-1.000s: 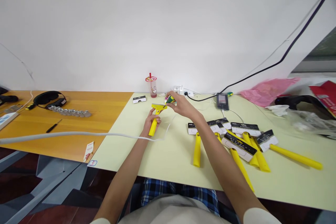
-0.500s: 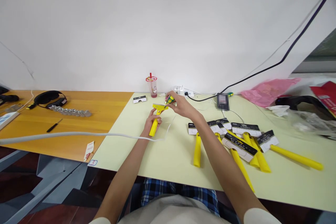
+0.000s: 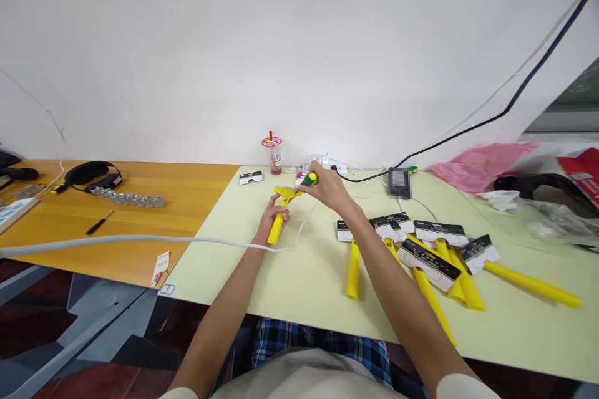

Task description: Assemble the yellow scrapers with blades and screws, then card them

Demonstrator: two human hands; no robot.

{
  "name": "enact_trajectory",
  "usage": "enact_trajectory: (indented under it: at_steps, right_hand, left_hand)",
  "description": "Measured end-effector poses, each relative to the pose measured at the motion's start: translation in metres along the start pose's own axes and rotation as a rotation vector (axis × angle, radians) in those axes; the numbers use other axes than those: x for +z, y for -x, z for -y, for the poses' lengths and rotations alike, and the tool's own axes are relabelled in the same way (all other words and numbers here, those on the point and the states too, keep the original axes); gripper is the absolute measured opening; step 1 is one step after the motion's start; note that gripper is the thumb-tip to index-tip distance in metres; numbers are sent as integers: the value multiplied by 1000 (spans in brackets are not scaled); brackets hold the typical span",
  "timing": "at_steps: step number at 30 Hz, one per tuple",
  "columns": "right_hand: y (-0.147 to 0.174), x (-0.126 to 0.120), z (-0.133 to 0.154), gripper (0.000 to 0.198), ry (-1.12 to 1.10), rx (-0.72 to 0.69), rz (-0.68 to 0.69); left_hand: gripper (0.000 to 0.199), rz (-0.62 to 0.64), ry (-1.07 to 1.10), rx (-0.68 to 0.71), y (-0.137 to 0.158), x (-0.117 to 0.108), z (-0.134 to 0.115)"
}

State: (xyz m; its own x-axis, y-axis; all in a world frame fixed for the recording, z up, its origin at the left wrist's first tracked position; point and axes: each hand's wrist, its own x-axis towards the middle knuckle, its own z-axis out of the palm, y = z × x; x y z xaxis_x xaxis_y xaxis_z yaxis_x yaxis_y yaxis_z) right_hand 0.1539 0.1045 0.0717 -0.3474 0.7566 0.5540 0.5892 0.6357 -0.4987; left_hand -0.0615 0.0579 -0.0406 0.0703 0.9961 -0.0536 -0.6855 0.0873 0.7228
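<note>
My left hand [image 3: 269,219] is closed around the handle of a yellow scraper [image 3: 277,228], its wide head pointing away from me. In my right hand [image 3: 327,186] is a screwdriver [image 3: 309,179] with a green and yellow handle, gripped between thumb and fingers. The screwdriver's tip points left at the scraper's head; whether it touches a screw is too small to tell. Several more yellow scrapers [image 3: 353,269] with black and white card sleeves [image 3: 429,262] lie to the right of my right forearm.
A drink cup [image 3: 275,157] with a red straw stands by the wall, near a loose card sleeve [image 3: 251,177]. A white cable [image 3: 224,240] crosses in front of my left forearm. A pink bag [image 3: 482,165] lies at the right; a black screwdriver [image 3: 97,224] rests on the wooden table.
My right hand has turned the screwdriver's handle, so its yellow end now faces me more. The scraper stays in my left hand almost unmoved, and the view has shifted slightly.
</note>
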Motion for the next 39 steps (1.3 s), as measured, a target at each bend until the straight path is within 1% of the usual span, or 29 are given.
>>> enact_trajectory:
  at_steps: [3, 9, 14, 18, 21, 25, 29, 32, 35, 37, 39]
  right_hand:
    - [-1, -1, -1, 55, 74, 37, -34]
    - [0, -4, 2, 64, 117, 65, -67]
    - [0, -1, 5, 63, 116, 99, -100]
    - [-1, 4, 7, 62, 129, 172, -163]
    - [-1, 8, 8, 60, 33, 244, -189]
    - [0, 12, 9, 59, -232, 378, -122]
    - [0, 14, 9, 59, -324, 436, -134]
    - [-1, 12, 8, 63, -328, 437, -104]
    - [-1, 8, 8, 63, -210, 382, -93]
    - [-1, 4, 10, 62, -78, 298, -152]
    - [0, -5, 15, 59, 11, 216, -235]
  left_hand:
    - [69, 11, -15, 7, 0, 1, 0]
    - [70, 19, -39, 18, 1, 2, 0]
    - [71, -6, -59, 50, 1, 2, 0]
    - [71, -21, -158, 101, 0, 1, 0]
    - [67, -28, -237, 152, 3, 4, 0]
    - [66, -51, -265, 212, 9, 14, 3]
    - [64, -61, -279, 254, 12, 19, 6]
    - [64, -66, -285, 257, 12, 20, 7]
    - [65, -78, -316, 235, 12, 21, 9]
    - [66, -102, -337, 228, 11, 22, 10]
    - [68, -142, -347, 232, 10, 22, 12]
